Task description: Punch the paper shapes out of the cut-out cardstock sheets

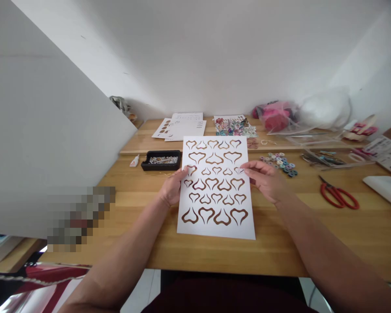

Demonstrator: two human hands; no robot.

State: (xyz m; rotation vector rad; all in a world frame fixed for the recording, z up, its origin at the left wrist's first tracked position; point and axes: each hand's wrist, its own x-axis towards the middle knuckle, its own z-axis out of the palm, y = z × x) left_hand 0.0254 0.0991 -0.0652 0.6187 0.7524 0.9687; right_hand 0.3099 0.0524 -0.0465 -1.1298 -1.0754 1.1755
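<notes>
A white paper sheet [222, 191] with rows of heart-like and petal-like cut-outs is held up over the table in front of me, the brown wood showing through the openings. My left hand [173, 187] grips its left edge, thumb on the front face and the other fingers behind. At the right edge, my right hand [263, 178] has thumb and forefinger pinched together beside a small heart-shaped cut-out in the third row. A pale bit shows at those fingertips; whether it is a loose piece, I cannot tell.
Around the sheet are a black tray [161, 160] of small beads, a small glue tube [134, 161], several thread spools [282, 163] and red-handled scissors [338, 193]. Behind lie papers [185, 128], colourful petal shapes [233, 126] and plastic bags [322, 108]. A grey panel [45, 130] stands at left.
</notes>
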